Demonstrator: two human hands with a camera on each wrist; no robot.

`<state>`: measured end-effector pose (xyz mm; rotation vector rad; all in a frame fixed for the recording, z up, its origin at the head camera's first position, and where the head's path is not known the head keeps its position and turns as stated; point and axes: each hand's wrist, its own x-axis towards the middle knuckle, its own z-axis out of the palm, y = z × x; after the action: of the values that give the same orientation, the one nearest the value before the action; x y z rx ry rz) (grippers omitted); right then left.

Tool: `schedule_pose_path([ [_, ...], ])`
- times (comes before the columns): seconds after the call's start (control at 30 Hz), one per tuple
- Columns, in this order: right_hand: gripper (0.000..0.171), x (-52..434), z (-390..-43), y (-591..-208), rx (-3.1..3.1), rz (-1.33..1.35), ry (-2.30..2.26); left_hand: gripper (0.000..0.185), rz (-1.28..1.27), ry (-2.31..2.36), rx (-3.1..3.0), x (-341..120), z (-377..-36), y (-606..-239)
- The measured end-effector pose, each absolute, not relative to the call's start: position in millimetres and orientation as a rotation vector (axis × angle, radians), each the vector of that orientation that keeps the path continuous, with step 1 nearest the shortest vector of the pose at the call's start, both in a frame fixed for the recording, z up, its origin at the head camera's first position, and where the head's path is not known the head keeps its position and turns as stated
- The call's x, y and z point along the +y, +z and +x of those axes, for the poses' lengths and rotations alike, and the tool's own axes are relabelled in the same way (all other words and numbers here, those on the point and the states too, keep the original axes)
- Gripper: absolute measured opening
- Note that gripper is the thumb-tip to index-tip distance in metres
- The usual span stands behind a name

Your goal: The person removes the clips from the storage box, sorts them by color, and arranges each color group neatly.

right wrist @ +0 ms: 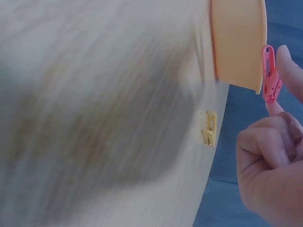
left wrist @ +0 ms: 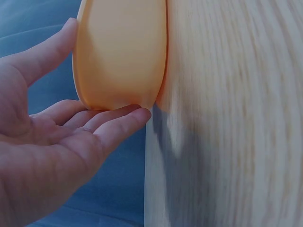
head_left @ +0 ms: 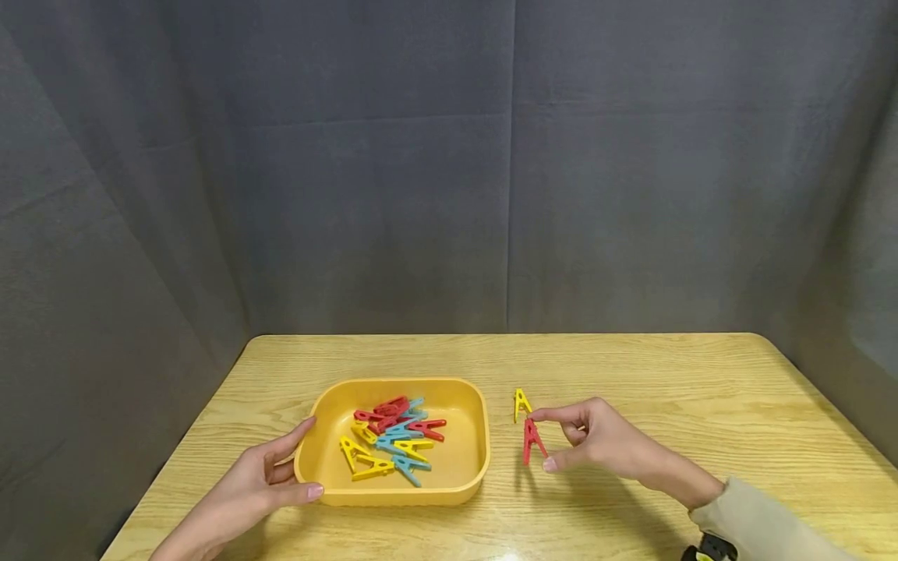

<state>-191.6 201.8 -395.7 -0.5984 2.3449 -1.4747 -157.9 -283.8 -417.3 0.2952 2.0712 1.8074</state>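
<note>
In the head view my right hand (head_left: 603, 444) holds a red plastic clothespin (head_left: 532, 442) between index fingertip and thumb, over the table just right of a yellow tray (head_left: 484, 444). The right wrist view shows the pink-red clothespin (right wrist: 270, 75) between these two digits, the other fingers folded in. A yellow clothespin (head_left: 521, 403) lies on the table behind the red one. My left hand (head_left: 259, 475) rests against the tray's left end, thumb at the near corner and index finger along the rim. The left wrist view shows its spread fingers touching the tray's outer wall (left wrist: 123, 56).
Inside the tray several red, blue and yellow clothespins (head_left: 396, 428) lie in a loose heap towards its left and middle. The wood-grain table (head_left: 666, 374) is backed by dark grey cloth (head_left: 393, 195), which also hangs at both sides.
</note>
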Motion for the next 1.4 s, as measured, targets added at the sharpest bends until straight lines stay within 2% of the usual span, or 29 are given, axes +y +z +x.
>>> schedule_pose_path([
  [0.67, 0.066, 217.5, -182.6, -420.4, 2.241, -0.555, -1.532, 0.099, 0.244, 1.798, 2.086, -283.9, -157.7, -413.8],
  [1.4, 0.073, 203.6, -208.4, -432.1, 2.176, -0.47, -1.524, 0.1, 0.245, 1.803, 2.083, -283.7, -156.6, -416.4],
])
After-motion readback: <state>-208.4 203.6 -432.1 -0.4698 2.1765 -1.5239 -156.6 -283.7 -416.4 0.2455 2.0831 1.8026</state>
